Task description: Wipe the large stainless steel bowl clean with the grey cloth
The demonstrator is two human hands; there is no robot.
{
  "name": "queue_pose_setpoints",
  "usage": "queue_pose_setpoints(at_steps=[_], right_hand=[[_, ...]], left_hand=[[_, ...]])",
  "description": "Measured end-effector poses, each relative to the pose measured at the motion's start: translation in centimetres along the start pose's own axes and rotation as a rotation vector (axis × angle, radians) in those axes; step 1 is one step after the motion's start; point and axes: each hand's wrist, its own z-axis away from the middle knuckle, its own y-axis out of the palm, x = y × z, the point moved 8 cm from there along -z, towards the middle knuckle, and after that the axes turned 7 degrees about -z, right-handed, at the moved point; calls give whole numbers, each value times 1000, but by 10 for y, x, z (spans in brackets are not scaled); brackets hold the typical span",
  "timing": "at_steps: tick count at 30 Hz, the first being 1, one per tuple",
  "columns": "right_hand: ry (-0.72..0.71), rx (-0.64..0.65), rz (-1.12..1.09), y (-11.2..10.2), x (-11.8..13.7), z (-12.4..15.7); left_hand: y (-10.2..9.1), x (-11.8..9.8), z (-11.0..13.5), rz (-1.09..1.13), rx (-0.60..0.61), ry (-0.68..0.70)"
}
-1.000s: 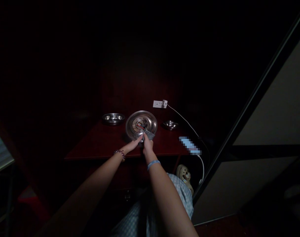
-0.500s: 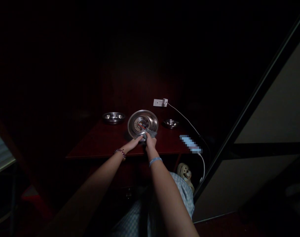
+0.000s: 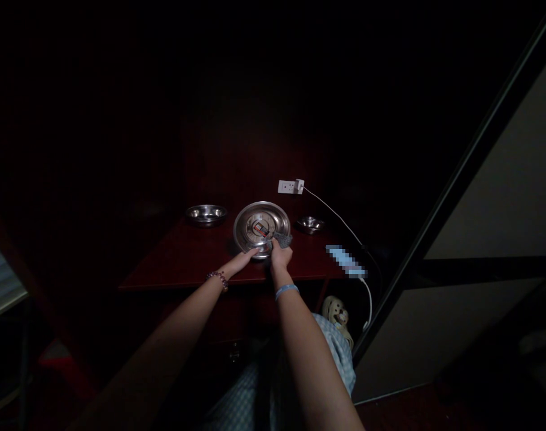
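Observation:
A shiny steel basin (image 3: 246,226) with a label in its middle is tilted up above the dark red table, its inside facing me. My left hand (image 3: 240,261), a beaded bracelet at its wrist, grips the basin's near rim, thumb on the inside. Closed around a grey cloth (image 3: 284,240), my right hand (image 3: 281,256) presses it against the basin's lower right inner side. A blue band circles the right wrist. The fingers under the rim are hidden.
Steel bowls stand at the back left (image 3: 206,215) and back right (image 3: 311,225) of the table (image 3: 165,263). A wall socket (image 3: 290,187) holds a white charger, its cable running to the right. A blurred-out phone-like object (image 3: 346,261) lies at the right edge. Below is a pale clog (image 3: 334,311).
My right hand has slid the cloth slightly right along the basin's side. The basin has turned a little, its label rotated, while my left hand keeps hold of the rim.

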Motion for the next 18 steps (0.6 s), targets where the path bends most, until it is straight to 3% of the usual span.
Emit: queue_pose_setpoints(at_steps=[10,18], right_hand=[[-103,-11,205,-13,23,2],[-135,22,179,-12,27,3]], left_hand=[[-11,-2,3,105,-127,-91],[-34,-12,11,311,-359,36]])
